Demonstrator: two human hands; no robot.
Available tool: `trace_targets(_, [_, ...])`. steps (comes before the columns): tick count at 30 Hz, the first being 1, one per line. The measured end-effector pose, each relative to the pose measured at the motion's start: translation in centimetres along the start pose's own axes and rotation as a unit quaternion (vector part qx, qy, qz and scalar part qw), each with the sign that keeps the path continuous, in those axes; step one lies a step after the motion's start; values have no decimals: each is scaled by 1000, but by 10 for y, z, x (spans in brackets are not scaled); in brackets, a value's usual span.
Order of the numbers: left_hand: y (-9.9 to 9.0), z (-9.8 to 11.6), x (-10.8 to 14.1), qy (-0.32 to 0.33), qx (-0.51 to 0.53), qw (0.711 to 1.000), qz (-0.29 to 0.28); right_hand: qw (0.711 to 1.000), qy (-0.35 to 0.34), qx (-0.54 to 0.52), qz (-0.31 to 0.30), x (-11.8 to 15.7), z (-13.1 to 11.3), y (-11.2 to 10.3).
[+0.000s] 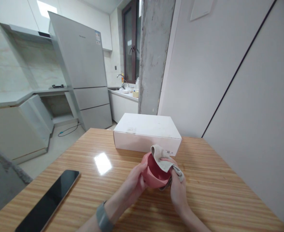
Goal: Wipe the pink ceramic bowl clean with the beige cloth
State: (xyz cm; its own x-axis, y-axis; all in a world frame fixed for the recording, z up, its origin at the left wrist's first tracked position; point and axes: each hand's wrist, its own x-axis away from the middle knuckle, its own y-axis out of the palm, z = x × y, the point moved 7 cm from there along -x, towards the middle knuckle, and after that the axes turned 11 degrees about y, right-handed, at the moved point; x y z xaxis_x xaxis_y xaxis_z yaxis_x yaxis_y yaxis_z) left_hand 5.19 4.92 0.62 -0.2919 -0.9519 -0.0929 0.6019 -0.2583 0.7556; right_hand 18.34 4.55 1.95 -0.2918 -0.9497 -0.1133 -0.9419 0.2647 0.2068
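A pink bowl [154, 178] is tilted above the table, its opening turned toward the right. My left hand [136, 180] grips it by the left side, thumb near the rim and fingers around the outside. In my right hand [178, 187] is a light grey cloth [162, 159], bunched between the fingers and draped over the bowl's right rim. Part of the cloth also shows beneath the bowl. The right fingertips are partly hidden by the cloth.
A white box [146, 127] lies on the wooden table [219, 187] just beyond my hands. At the left is a black phone [50, 199]. A white wall stands along the right side; a fridge [84, 61] and counters are farther back.
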Motion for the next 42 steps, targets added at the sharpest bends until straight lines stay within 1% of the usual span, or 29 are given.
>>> trace_targets(2, [-4, -5, 2, -51, -25, 998, 14, 999, 31, -10, -11, -8, 2, -5])
trace_targets(4, [-7, -9, 6, -96, -49, 994, 24, 996, 74, -15, -43, -15, 6, -6])
trace_targets(7, [-6, -16, 10, -153, -78, 985, -6, 990, 109, -12, -91, -22, 9, -4])
trace_targets(9, [-7, -19, 11, -165, -91, 982, -16, 989, 113, -10, -92, -25, 11, -5])
trace_targets(13, [-17, -18, 7, -148, -117, 982, 23, 991, 111, -9, -73, -25, 16, -5])
trace_targets(15, [-17, -15, 5, -117, -110, 987, 29, 994, 94, -17, -45, -20, 17, -5])
trace_targets(17, [-11, -9, 4, -68, -77, 995, 15, 998, 62, -26, -20, -12, 16, -4])
trace_targets(19, [-2, -4, 5, -34, -41, 998, -16, 999, 27, -26, -4, -5, 12, -2])
trace_targets(20, [1, -3, 6, -31, -31, 998, -33, 1000, 12, -20, 3, -2, 9, -2])
trace_targets(22, [5, -3, 8, -45, -31, 997, -62, 1000, -8, -8, 7, -1, 2, -3])
trace_targets(23, [5, -3, 8, -56, -40, 995, -70, 1000, -12, -5, -2, -2, -2, -4])
trace_targets(25, [1, -5, 9, -84, -60, 992, -71, 999, -2, -3, -39, -6, -8, -4])
trace_targets(28, [-11, -14, 10, -135, -87, 986, -48, 994, 44, 0, -100, -14, -10, -2])
trace_targets(30, [-18, -20, 12, -159, -103, 981, -32, 990, 66, 14, -124, -17, -8, -1])
trace_targets(33, [-24, -22, 11, -151, -112, 982, -11, 986, 78, 11, -146, -19, -5, 1])
trace_targets(36, [-23, -18, 8, -117, -110, 987, 9, 985, 70, -20, -154, -18, 0, 2])
trace_targets(38, [-18, -12, 6, -88, -106, 990, 11, 990, 43, -30, -133, -14, 2, 1])
trace_targets(42, [-2, 0, 8, -26, -84, 996, -20, 998, -4, -43, -42, -3, 6, -5])
